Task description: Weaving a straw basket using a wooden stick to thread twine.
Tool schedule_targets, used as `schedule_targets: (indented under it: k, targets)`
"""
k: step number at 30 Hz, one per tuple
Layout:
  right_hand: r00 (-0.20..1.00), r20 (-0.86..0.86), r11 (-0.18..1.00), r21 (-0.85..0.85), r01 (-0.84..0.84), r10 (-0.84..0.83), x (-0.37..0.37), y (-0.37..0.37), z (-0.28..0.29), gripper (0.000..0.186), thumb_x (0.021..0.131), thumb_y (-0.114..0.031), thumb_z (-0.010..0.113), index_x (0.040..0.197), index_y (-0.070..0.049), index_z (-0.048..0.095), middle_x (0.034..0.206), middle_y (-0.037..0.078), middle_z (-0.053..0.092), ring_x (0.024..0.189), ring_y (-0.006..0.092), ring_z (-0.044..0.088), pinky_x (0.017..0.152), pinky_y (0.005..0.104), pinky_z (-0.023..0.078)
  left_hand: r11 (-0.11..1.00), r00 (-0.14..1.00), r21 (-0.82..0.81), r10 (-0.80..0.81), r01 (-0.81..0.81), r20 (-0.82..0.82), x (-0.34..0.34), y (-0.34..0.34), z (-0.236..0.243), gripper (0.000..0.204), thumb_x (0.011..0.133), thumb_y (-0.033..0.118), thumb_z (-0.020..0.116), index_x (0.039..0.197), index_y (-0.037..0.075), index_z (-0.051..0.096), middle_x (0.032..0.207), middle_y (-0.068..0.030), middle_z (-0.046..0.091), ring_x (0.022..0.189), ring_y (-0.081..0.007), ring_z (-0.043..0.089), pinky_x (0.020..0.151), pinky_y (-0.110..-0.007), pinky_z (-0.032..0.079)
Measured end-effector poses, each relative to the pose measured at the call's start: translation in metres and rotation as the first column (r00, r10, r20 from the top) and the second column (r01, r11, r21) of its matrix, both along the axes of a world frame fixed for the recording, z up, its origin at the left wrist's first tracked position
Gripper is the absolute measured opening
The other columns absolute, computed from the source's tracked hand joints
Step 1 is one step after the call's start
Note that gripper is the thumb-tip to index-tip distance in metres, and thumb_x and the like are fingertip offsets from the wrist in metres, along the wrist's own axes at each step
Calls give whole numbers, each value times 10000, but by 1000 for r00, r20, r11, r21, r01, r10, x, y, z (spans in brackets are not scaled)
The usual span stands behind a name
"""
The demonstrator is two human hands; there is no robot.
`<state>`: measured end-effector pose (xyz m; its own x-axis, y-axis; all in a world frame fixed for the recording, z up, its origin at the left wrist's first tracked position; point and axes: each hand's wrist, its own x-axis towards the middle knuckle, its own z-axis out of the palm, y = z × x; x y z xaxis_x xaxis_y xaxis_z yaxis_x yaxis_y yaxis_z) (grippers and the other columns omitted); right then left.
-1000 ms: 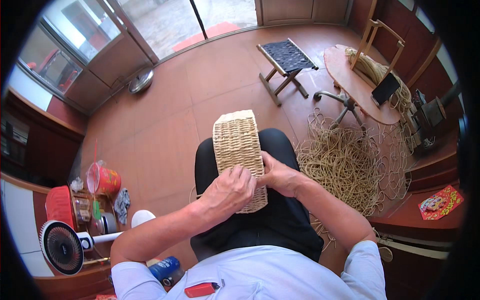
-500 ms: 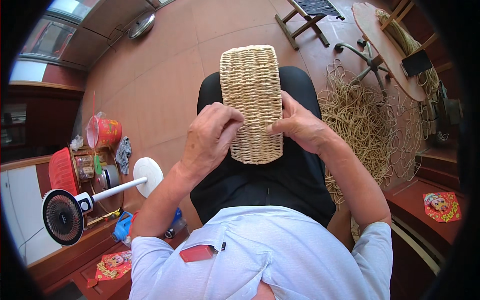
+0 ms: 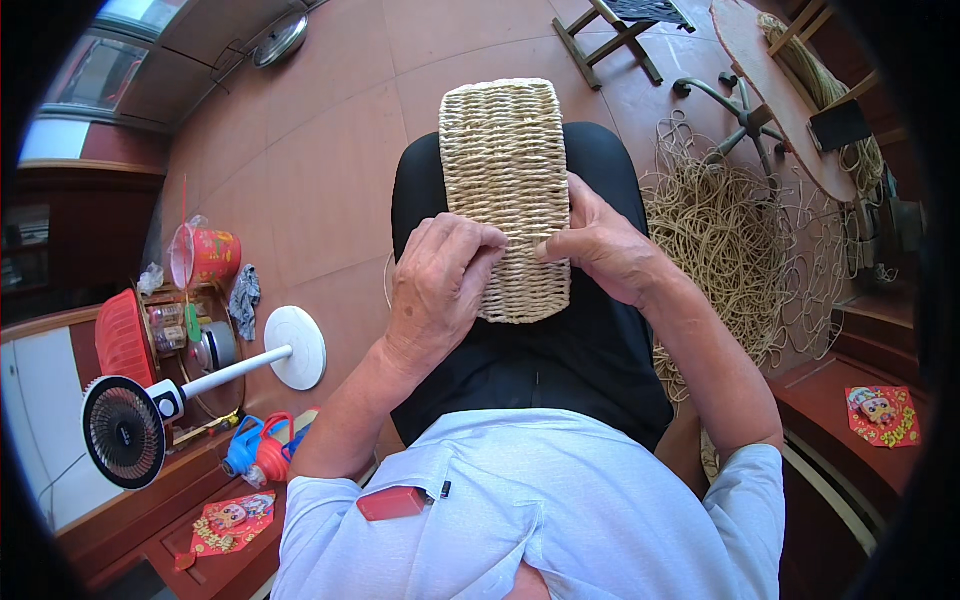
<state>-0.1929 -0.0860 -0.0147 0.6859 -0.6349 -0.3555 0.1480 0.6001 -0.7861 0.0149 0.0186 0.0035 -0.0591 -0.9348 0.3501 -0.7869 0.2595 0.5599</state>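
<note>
A long pale woven straw piece with rounded corners rests on my black-clad lap, its far end reaching past my knees. My right hand grips its right edge, the thumb pressed on the weave and the other fingers largely hidden beneath. Over the left part of the weave, my left hand is closed in a pinch, thumb and forefinger together at the surface. What lies between those fingertips is too small to make out. A thin loop of strand shows just left of that hand.
A large tangled heap of straw cord lies on the floor at right, beside a wheeled chair base. To the left stand a white fan, blue and red jugs and a red bucket. A folding stool is ahead.
My left hand has shifted slightly right over the weave, its fingertips still pinched. A thin strand now shows left of it. My right hand keeps its hold on the edge.
</note>
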Motion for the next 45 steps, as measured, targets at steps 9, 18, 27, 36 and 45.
schedule_targets:
  k: [9, 18, 27, 36, 45]
  targets:
    - [1000, -17, 1000, -28, 8, -8, 1, 2, -3, 908, 777, 86, 694, 1619, 46, 355, 1473, 147, 594, 1406, 252, 576, 1254, 403, 417, 997, 994, -62, 42, -36, 98, 1, 12, 0, 267, 917, -38, 782, 1158, 63, 729, 995, -103, 725, 915, -303, 703, 812, -416, 569]
    - [999, -36, 999, -49, -3, 1, 1, 1, -5, 887, 814, 102, 691, 1633, -19, 372, 1489, 117, 616, 1374, 220, 624, 1211, 418, 488, 999, 996, -52, 0, 5, 88, -2, 5, 3, 352, 911, -65, 761, 1229, 76, 705, 964, -103, 723, 895, -297, 713, 800, -428, 571]
    - [1000, 18, 1000, -10, 19, -19, 1, 3, -8, 858, 818, 125, 683, 1614, -34, 405, 1474, 103, 630, 1363, 217, 635, 1203, 416, 497, 1000, 995, -17, 24, -23, 95, -3, 2, 9, 236, 910, -35, 767, 1120, 63, 724, 965, -109, 700, 900, -302, 691, 806, -435, 558]
    - [998, 61, 999, -38, 33, -31, 1, 4, -12, 902, 792, 91, 698, 1626, 31, 361, 1448, 129, 615, 1347, 226, 627, 1177, 379, 496, 997, 997, -76, 7, -1, 80, -13, 2, -2, 163, 893, -7, 805, 1035, 68, 773, 958, -90, 693, 932, -300, 673, 831, -432, 549]
    - [998, 61, 998, -58, 20, -16, -2, 2, -8, 891, 802, 89, 697, 1624, 42, 357, 1467, 123, 604, 1359, 216, 621, 1183, 376, 493, 981, 984, -153, 139, -122, 110, -33, 4, -6, 145, 887, -3, 817, 1004, 71, 773, 914, -73, 700, 924, -297, 664, 846, -433, 524]
